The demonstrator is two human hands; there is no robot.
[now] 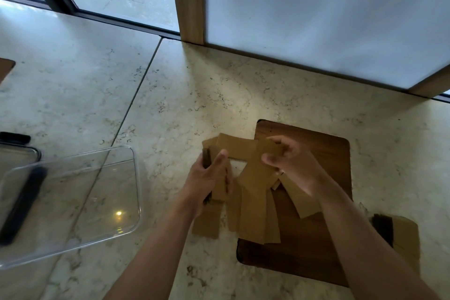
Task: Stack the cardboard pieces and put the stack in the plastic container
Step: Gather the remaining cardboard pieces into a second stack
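On the marble floor, setting: dark brown wooden board with rounded corners (323, 153) lies near a frosted panel; clear rectangular plastic container (131, 202) sits well apart to the left, nothing in it that I can see.
Step in hand: gathering, by my judgement; stacking is under way and nothing has gone into the container yet.
Left hand (209, 178): fingers curled round a small upright bundle of flat brown cardboard strips (220, 189), held just off the board's left edge.
Right hand (289, 161): thumb and fingers pinch one further brown cardboard strip (270, 147), raised above the loose pile.
Loose cardboard pieces (253, 212): lie overlapping, partly on the board, partly on the floor.
Next move, judged: bring the pinched strip against the bundle, edges squared, then collect the rest.
Counts: container, one; board, one; loose pieces, roughly six or seven, overlap prevents an exact count; strips in bundle, cannot tell.
Other: black-edged tray (26, 151) at far left; brown cardboard box with dark patch (404, 234) by the right forearm.
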